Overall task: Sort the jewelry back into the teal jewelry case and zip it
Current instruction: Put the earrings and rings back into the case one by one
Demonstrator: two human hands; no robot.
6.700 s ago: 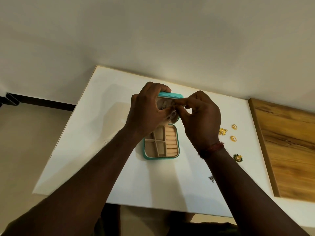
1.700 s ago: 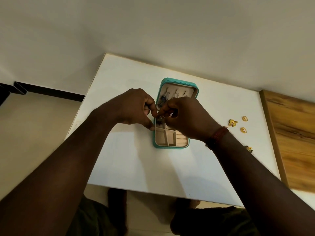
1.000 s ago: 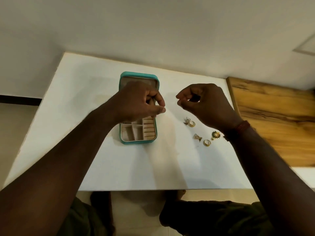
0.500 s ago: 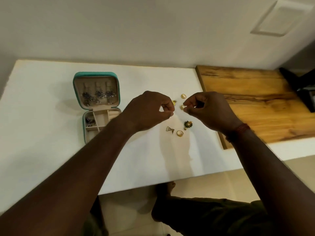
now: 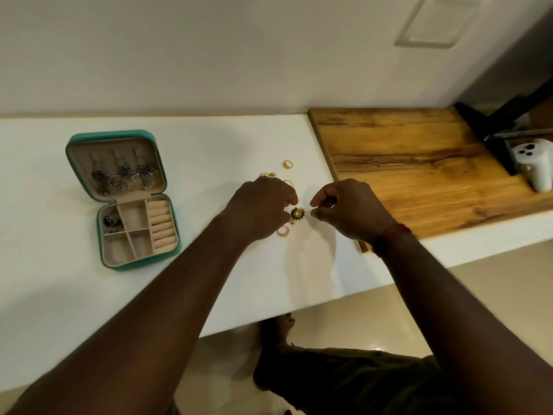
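Note:
The teal jewelry case point(image 5: 140, 262) lies open on the left of the white table point(image 5: 59, 295). Dark earrings point(image 5: 122, 175) hang in its lid, and one dark piece point(image 5: 111, 222) lies in a tray compartment. Gold pieces lie right of the case. Among them, my left hand point(image 5: 260, 209) has its fingers curled, and thumb and forefinger pinch the left edge of a green-and-gold flower ring point(image 5: 297, 214). My right hand point(image 5: 348, 209) hovers just right of that ring, fingers curled and holding nothing. A gold ring point(image 5: 283, 231) lies below my left hand; another ring point(image 5: 288, 164) and a gold cluster point(image 5: 267, 174) lie beyond it.
A wooden board point(image 5: 419, 163) covers the table's right end, close to my right hand. On its far right stand a white controller point(image 5: 534, 164) and a black stand point(image 5: 493, 124). The table's front edge runs under my forearms; legs show below it.
Both hands left the case and moved right to the loose gold pieces. Within the last half second they dropped lower, and my left fingers reached the flower ring.

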